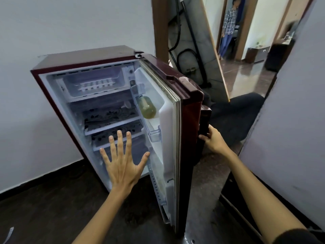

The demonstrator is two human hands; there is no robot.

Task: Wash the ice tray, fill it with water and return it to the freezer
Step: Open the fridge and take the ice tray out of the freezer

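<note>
A small maroon fridge [84, 57] stands against the white wall with its door [190, 124] swung open to the right. The white ice tray [96, 84] lies flat in the freezer compartment at the top. My left hand [121, 164] hovers in front of the lower shelves, palm forward, fingers spread and holding nothing. My right hand [213, 140] grips the dark handle [204, 124] on the door's outer edge.
A bottle of yellowish liquid [146, 107] rests in the door rack. Patterned mats cover the fridge shelves [112, 125]. A mirror panel [197, 50] leans behind the door. A person [228, 27] stands in a far doorway. A white wall [290, 129] closes in on the right.
</note>
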